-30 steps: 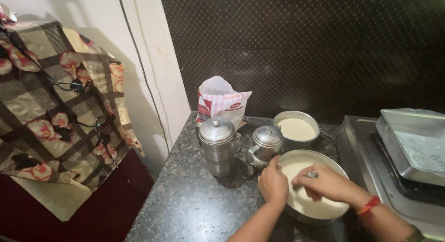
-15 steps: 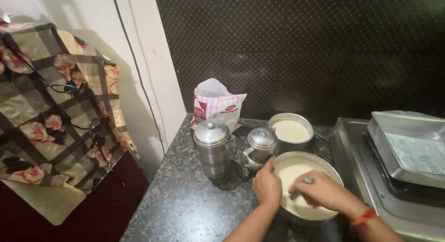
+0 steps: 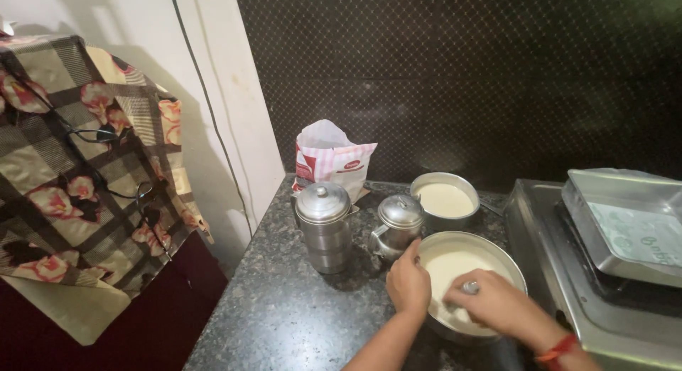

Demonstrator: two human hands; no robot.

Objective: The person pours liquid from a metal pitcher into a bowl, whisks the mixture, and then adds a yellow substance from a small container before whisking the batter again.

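Head view: left hand (image 3: pixel 408 284) grips the near rim of the batter bowl (image 3: pixel 506 260) at the desk's right edge, right hand (image 3: pixel 497 305) fingers clenched on a steel utensil (image 3: pixel 469 288) in the batter; steady bowl, stir slowly

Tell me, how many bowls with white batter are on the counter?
2. The small bowl stands at the back beside the stove; the large bowl is in front, under both hands.
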